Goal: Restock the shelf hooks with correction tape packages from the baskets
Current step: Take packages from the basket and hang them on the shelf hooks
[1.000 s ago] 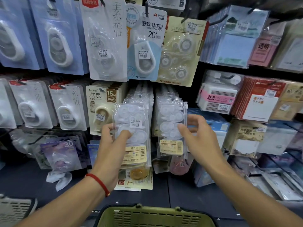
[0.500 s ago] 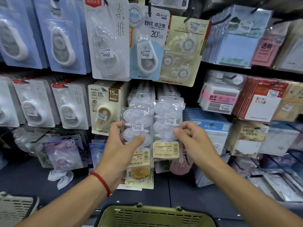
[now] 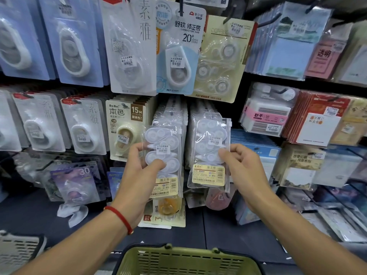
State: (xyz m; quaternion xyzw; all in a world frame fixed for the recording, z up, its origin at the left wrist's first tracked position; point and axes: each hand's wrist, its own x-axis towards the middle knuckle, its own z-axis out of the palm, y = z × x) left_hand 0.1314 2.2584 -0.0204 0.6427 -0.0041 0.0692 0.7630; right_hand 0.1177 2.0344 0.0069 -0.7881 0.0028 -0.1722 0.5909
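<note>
From the head camera, the person is standing at the shelf and holding two clear bags of correction tape. The left hand (image 3: 142, 175) is gripping the left package (image 3: 164, 153), with the thumb lying across its front and the other fingers curled around its left edge. The right hand (image 3: 243, 171) is pinching the right package (image 3: 210, 151) by its right edge, with the fingertips (image 3: 223, 152) pressing on the front just below the price sticker. Both bags are sitting right in front of two rows of the same bags hanging behind the fingers. I cannot tell if the top holes are already on the hooks, because the tops are blending into the shiny plastic behind. To do this well, I think the person should be sliding each bag's hole all the way onto its hook and keeping the bag flat and straight. The green basket (image 3: 188, 259) is waiting below the wrists, near the person, for the next ones.
</note>
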